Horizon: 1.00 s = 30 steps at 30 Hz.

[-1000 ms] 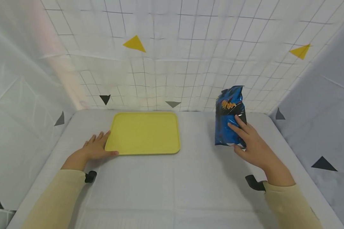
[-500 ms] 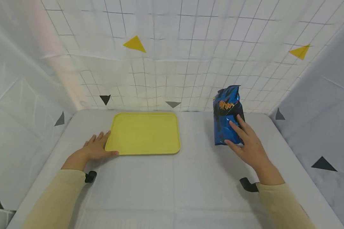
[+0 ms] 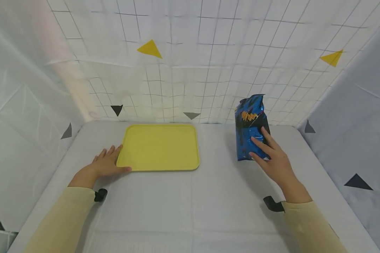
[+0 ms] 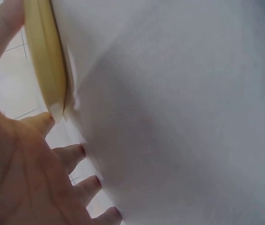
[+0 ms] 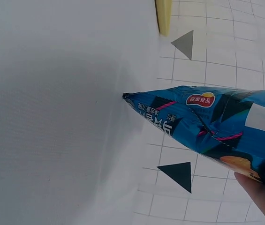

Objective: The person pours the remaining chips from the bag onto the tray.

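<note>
A yellow tray (image 3: 158, 147) lies flat on the white table, left of the middle in the head view. My left hand (image 3: 102, 166) rests at its near left corner, fingers spread and fairly straight, thumb along the front edge. The left wrist view shows the tray's edge (image 4: 47, 51) by the thumb and index finger. On the right, a blue and black bag of potato chips (image 3: 245, 135) stands upright. My right hand (image 3: 280, 163) holds its lower right part, with some fingers hidden. In the right wrist view the bag's narrow bottom end (image 5: 155, 110) points toward the tabletop.
White sheeting (image 3: 190, 80) with a grid surrounds the table at the back, and plain sheets stand at both sides. Yellow, black and grey triangles mark the sheets. The white tabletop (image 3: 190, 207) stretches between both arms.
My right hand and forearm have shifted left, with the thumb now higher against the bag. The bag has tipped slightly left at its top. The left hand and tray have stayed put.
</note>
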### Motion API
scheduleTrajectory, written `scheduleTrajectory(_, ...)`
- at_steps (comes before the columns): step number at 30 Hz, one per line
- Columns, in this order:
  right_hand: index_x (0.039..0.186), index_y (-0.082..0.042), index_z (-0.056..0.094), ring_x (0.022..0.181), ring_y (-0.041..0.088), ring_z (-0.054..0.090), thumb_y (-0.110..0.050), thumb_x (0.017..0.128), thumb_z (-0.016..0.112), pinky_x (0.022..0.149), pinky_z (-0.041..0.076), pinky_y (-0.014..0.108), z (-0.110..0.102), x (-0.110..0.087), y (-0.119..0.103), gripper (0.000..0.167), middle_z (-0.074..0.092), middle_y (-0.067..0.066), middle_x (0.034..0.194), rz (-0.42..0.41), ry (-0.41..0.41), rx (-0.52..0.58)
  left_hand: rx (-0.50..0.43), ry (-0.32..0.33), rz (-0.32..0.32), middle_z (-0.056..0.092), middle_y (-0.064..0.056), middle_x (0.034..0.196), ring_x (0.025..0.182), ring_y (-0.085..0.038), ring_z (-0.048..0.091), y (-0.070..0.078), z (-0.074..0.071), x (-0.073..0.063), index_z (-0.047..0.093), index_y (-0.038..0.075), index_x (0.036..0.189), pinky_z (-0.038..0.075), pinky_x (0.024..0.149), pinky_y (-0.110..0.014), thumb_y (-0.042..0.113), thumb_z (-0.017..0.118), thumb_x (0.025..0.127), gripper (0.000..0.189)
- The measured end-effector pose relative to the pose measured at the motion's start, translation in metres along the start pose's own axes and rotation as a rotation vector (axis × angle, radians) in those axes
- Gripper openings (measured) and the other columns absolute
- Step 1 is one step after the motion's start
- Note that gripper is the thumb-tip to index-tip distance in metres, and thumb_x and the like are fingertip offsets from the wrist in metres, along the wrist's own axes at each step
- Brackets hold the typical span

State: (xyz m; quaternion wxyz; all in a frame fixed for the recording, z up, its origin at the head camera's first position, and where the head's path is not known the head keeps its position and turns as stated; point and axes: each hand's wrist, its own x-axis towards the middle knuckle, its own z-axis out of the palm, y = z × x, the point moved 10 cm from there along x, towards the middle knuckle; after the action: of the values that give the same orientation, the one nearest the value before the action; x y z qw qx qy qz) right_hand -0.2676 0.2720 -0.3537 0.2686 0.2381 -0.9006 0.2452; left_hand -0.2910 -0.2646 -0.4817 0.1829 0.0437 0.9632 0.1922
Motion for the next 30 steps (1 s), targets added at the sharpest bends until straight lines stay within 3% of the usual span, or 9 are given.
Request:
scheduleTrajectory(2,0.137,-0.014,0.063,0.141,0.039,0.040,-0.001,0.075,0.086,0.101,0.046,0.034,-0.001,0.000,0.000,0.068,0.031,0.006,0.163,-0.008,0.010,0.005,0.004,0.002,0.003,0.002,-0.039,0.158,0.140,-0.065,-0.002,0.000,0.000,0.000,0.006,0.000,0.159,0.002,0.107,-0.079,0.073,0.065,0.080,0.123)
scheduleTrajectory(5,0.135,-0.012,0.065,0.140,0.040,0.041,0.002,0.074,0.086,0.101,0.038,0.011,-0.002,0.000,-0.001,0.066,0.034,0.008,0.161,-0.020,0.024,0.017,0.013,0.005,0.006,0.003,-0.038,0.159,0.141,-0.065,-0.002,0.000,0.001,0.001,0.006,0.000,0.159,0.003,0.107,-0.079,0.074,0.065,0.080,0.123)
scheduleTrajectory(7,0.134,-0.011,0.066,0.139,0.041,0.042,0.004,0.073,0.085,0.099,0.030,0.003,-0.004,0.001,-0.001,0.066,0.036,0.009,0.160,-0.026,0.037,0.034,0.012,0.006,0.008,0.003,-0.039,0.158,0.140,-0.065,-0.002,0.001,0.000,0.001,0.006,0.000,0.159,0.003,0.106,-0.080,0.074,0.065,0.080,0.123)
scheduleTrajectory(30,0.127,-0.006,0.070,0.135,0.036,0.049,0.015,0.067,0.084,0.089,0.041,0.004,-0.021,0.007,-0.022,0.065,0.043,0.013,0.155,-0.083,0.046,0.156,-0.004,0.009,-0.008,0.003,-0.038,0.159,0.142,-0.064,-0.002,0.000,-0.002,-0.002,0.008,0.000,0.159,0.002,0.108,-0.078,0.070,0.067,0.081,0.121)
